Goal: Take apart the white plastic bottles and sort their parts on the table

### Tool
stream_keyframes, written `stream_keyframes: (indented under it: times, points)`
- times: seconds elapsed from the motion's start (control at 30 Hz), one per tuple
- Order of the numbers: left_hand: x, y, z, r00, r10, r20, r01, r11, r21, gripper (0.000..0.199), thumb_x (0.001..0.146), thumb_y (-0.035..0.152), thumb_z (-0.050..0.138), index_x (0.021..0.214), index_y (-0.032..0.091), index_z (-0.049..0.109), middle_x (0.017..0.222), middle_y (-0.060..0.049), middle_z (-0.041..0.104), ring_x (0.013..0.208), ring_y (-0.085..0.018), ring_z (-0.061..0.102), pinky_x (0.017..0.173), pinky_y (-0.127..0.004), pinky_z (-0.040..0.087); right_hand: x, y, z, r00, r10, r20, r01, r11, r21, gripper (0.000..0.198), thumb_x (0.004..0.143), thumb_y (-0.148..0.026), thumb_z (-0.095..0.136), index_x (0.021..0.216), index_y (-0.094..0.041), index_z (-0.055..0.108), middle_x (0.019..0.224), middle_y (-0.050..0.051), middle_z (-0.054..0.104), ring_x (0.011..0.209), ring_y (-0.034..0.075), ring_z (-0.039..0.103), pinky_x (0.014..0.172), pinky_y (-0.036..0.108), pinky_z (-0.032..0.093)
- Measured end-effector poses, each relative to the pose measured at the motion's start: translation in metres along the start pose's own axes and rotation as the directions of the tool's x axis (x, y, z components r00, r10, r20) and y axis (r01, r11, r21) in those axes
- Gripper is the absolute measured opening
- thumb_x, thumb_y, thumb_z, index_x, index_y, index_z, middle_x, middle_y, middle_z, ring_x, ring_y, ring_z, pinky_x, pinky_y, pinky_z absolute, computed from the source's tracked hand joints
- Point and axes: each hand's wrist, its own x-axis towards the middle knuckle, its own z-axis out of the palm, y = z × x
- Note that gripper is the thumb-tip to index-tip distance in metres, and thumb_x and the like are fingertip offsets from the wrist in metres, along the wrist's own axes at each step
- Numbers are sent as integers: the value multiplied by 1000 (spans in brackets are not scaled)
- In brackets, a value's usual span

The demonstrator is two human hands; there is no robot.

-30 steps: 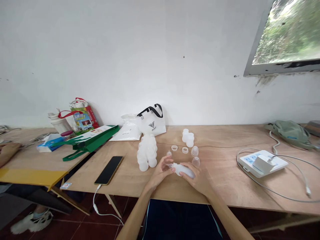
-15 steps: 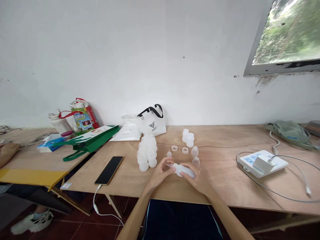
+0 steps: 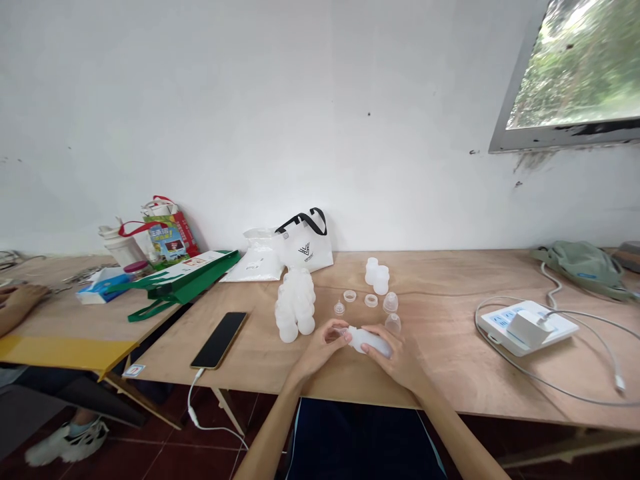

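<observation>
A translucent white baby bottle [image 3: 373,342] lies sideways just above the table's front part, its neck pointing left. My right hand [image 3: 397,360] is wrapped round its body. At the neck, my left hand [image 3: 320,350] pinches a small clear piece that looks like a bottle nipple; the fingers partly hide it. Beyond my hands sit another clear nipple [image 3: 339,308], a ring [image 3: 349,295] and a second ring [image 3: 371,301]. Two clear domed caps, one farther [image 3: 391,303] and one nearer [image 3: 393,323], stand by my right hand.
Many white bottles are grouped [image 3: 295,303] on the left, with two white containers [image 3: 381,281] behind the rings. A phone [image 3: 219,340] on a cable, white bags [image 3: 305,250] and a power strip [image 3: 527,325] lie around. Another person's hand [image 3: 25,300] rests on the left table.
My hands and the bottle keep nearly the same place and grip. The view has shifted slightly. At far left, the other person's hand has moved a little to the right.
</observation>
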Motion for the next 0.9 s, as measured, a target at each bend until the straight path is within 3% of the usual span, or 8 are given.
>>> stream_keyframes:
  times: [0.1,0.27,0.57,0.73,0.9]
  points:
    - [1,0,-1,1000,10,26,-11,1000,22,42,81,53,80,107,21,71,108,-7,71,103,-23,65,97,-38,49,0,-3,-1,1000,9,5,-9,1000,-6,27,100,-45,57,122,-31,64,114,0,76,101,22,74,86,36,62]
    - [-2,10,-2,993,80,84,-80,997,0,44,80,47,83,115,22,72,119,-9,69,112,-26,63,101,-39,49,1,-3,-4,999,35,-1,-35,999,33,27,99,-47,58,121,-32,64,114,0,76,102,22,73,88,36,60]
    - [-2,7,9,998,67,-4,-67,998,1,43,83,47,80,117,24,69,127,-9,67,116,-25,62,103,-38,48,0,1,-4,999,37,-8,-37,999,-28,29,100,-47,55,122,-31,64,117,2,76,102,24,74,84,38,62]
    - [2,-7,10,999,-29,-33,28,999,-31,49,80,56,78,112,21,67,98,-5,70,91,-20,64,77,-30,50,-1,5,-2,1000,17,-15,-19,993,-120,32,100,-50,55,124,-31,65,117,3,76,99,25,75,81,38,62]
    - [6,-22,12,998,-11,-64,6,998,-66,51,79,62,77,105,18,67,80,-2,68,78,-18,64,74,-30,49,-2,7,3,1000,-26,13,28,985,-172,33,101,-50,55,125,-30,66,116,3,76,97,24,75,76,35,61]
